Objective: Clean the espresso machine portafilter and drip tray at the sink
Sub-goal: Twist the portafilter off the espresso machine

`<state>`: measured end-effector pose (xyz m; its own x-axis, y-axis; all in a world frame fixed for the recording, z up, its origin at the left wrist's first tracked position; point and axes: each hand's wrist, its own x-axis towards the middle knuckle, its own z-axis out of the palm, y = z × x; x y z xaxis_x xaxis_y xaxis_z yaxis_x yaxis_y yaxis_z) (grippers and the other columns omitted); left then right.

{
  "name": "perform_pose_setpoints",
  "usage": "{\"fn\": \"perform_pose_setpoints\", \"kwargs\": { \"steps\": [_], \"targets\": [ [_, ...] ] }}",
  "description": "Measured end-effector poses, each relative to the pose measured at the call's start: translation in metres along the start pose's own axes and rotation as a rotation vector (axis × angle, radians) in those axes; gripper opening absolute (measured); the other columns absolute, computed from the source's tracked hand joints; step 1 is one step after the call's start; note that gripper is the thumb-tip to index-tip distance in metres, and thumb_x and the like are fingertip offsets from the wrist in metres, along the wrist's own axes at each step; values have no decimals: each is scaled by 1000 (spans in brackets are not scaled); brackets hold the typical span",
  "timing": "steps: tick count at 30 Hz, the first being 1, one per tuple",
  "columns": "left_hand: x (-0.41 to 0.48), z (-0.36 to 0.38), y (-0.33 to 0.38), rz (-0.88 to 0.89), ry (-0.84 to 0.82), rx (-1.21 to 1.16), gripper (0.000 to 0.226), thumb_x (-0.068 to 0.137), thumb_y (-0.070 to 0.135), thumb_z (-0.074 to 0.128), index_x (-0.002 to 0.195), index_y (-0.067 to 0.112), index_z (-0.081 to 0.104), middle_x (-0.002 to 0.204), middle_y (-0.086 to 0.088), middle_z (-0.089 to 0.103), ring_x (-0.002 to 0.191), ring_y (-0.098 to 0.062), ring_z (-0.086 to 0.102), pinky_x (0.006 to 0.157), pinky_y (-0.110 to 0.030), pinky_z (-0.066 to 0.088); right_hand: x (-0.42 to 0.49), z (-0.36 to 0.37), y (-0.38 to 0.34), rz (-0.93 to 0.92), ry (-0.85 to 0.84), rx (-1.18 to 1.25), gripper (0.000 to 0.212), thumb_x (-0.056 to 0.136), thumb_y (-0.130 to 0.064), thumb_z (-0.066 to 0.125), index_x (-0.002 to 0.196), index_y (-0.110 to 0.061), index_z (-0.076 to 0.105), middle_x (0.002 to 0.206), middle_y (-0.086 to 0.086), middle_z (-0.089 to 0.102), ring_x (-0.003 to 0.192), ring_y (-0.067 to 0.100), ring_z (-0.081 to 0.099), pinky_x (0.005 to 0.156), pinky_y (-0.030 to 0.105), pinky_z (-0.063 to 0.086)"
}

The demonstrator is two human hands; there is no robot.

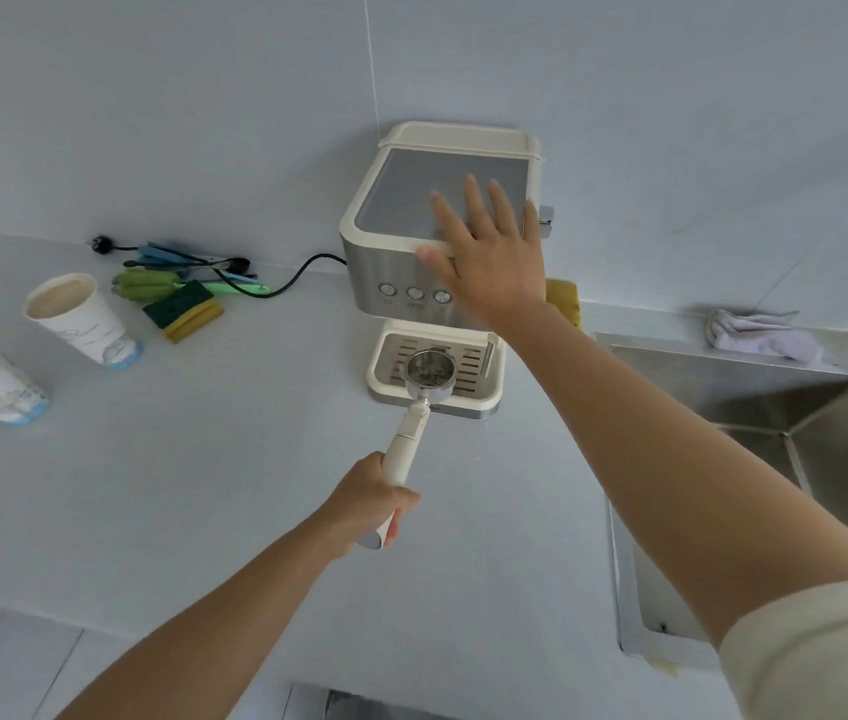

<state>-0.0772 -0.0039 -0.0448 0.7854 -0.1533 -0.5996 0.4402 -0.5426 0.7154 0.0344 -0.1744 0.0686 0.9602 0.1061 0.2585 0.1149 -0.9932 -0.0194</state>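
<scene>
While the left hand (pixel 369 498) is clenched around the cream handle of the portafilter (pixel 414 428) in the lower middle of the frame, the right hand (pixel 484 252) lies flat and released, fingers spread, on the grey top of the espresso machine (pixel 411 210) at the centre. The portafilter's metal basket, speckled with dark coffee grounds, sits over the slotted drip tray (pixel 390 376) at the machine's base — whether it rests on the grille or hangs just above it cannot be told. Three round buttons run along the machine's brushed steel front, partly hidden by the right hand.

Right of the machine, a steel sink (pixel 775 402) is sunk into the pale surface (pixel 203 485), with a crumpled pale cloth (pixel 759 335) lying on the ledge behind it. A yellow sponge (pixel 564 298) stands just beside the machine's right side, against the wall.

At the left of the frame two paper cups (pixel 81 319) stand well apart from the machine — one is cut off by the edge. Between them and the machine lie a green and yellow scouring sponge (pixel 185 311), a green bottle brush (pixel 146 285) and a cluster of blue-handled utensils (pixel 188 257). A black power cord (pixel 302 270) trails from the machine across them to its loose plug near the wall.
</scene>
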Motion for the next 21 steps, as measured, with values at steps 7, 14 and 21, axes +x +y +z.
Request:
{"fn": "perform_pose_setpoints", "kwargs": {
  "steps": [7, 14, 21],
  "targets": [
    [-23, 26, 10, 11, -6, -3, 21, 78, 10, 60, 78, 14, 40, 61, -3, 48, 32, -11, 45, 40, -19, 35, -47, 2, 15, 63, -1, 234, 72, 95, -52, 25, 148, -16, -7, 157, 10, -13, 145, 28, -10, 116, 45, -2],
    [-20, 43, 26, 64, -97, 46, 22, 78, 11, 60, 76, 17, 39, 63, -3, 48, 36, -13, 47, 43, -20, 35, -102, 15, 38, 238, -55, 390, 79, 94, -51, 32, 147, -12, -13, 157, 8, -15, 145, 25, -11, 118, 40, -1],
    [-6, 68, 41, 141, -230, 116, 19, 79, 10, 59, 85, 12, 41, 68, -5, 48, 41, -16, 46, 41, -21, 35, -166, 29, 72, 529, -100, 425, 84, 92, -54, 34, 146, -14, -17, 157, 2, -17, 145, 19, -12, 117, 39, -1]
  ]
}}
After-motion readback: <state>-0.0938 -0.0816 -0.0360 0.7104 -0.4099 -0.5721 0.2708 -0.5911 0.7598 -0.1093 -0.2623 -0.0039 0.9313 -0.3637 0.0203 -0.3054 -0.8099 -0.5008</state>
